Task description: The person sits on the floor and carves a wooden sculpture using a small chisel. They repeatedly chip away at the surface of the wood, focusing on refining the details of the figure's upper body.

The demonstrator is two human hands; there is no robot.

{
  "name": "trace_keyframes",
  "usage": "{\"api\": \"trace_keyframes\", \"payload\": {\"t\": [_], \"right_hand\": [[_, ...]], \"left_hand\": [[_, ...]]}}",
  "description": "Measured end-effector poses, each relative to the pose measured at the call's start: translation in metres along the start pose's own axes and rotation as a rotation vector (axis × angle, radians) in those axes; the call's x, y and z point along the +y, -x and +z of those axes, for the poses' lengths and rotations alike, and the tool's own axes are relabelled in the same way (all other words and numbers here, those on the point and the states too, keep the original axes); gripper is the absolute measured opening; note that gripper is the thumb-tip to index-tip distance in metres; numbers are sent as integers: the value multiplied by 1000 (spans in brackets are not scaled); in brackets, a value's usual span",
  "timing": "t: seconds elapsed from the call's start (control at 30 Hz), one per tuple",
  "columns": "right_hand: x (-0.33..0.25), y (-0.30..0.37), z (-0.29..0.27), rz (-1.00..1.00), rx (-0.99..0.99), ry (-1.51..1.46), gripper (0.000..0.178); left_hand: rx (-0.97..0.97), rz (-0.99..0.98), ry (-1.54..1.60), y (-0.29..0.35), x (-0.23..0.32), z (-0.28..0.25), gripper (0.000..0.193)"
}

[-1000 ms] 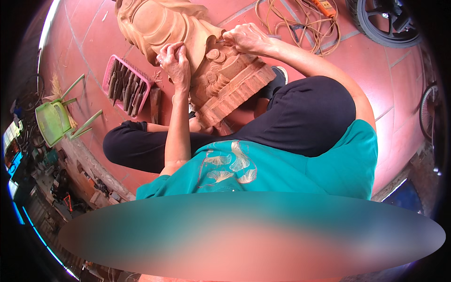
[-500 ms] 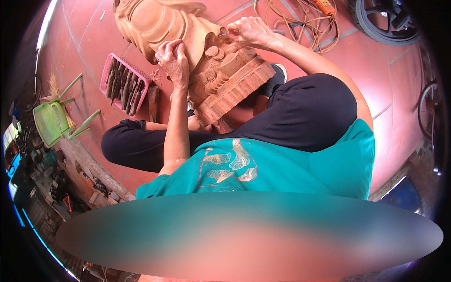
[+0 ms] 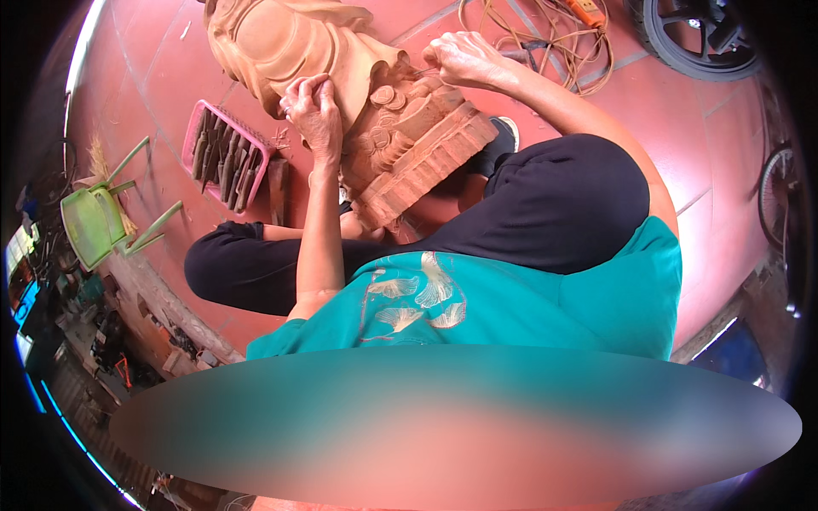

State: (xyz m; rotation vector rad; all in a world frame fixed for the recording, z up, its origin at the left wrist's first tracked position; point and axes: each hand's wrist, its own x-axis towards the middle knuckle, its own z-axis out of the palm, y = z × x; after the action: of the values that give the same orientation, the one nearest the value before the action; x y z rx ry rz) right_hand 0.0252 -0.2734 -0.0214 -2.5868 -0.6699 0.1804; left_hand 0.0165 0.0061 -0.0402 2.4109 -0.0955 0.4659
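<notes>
A carved wooden statue with draped folds lies tilted in front of my crossed legs, its stepped base turned toward me. My left hand is closed, its curled fingers pressed against the statue's edge beside the smooth drapery. Just right of the statue, my right hand is closed round a thin carving tool. The tool's slim end points at the drapery's edge; my fingers hide most of the rest. Between the drapery and the base, rounded carved details show.
Left of the statue, a pink basket holds several wooden-handled tools, with a wooden block beside it. A green chair lies farther left. Tangled orange cord and a black wheel are at the far right. Red tiles cover the floor.
My right hand has shifted slightly to the right with the tool, away from the statue's edge. My left hand stays at the same place on the statue.
</notes>
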Motion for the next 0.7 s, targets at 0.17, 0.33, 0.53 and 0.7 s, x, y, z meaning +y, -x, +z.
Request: {"api": "trace_keyframes", "payload": {"t": [0.17, 0.33, 0.53, 0.7], "right_hand": [[-5, -4, 2, 39, -8, -81, 8], [-21, -11, 0, 19, -100, 23, 31], [-16, -17, 11, 23, -175, -64, 44], [-6, -10, 9, 1, -72, -127, 14]], "left_hand": [[-24, 22, -37, -2, 6, 0, 10], [-4, 7, -5, -1, 3, 1, 10], [-33, 1, -23, -1, 5, -2, 11], [-14, -1, -10, -2, 4, 0, 9]]}}
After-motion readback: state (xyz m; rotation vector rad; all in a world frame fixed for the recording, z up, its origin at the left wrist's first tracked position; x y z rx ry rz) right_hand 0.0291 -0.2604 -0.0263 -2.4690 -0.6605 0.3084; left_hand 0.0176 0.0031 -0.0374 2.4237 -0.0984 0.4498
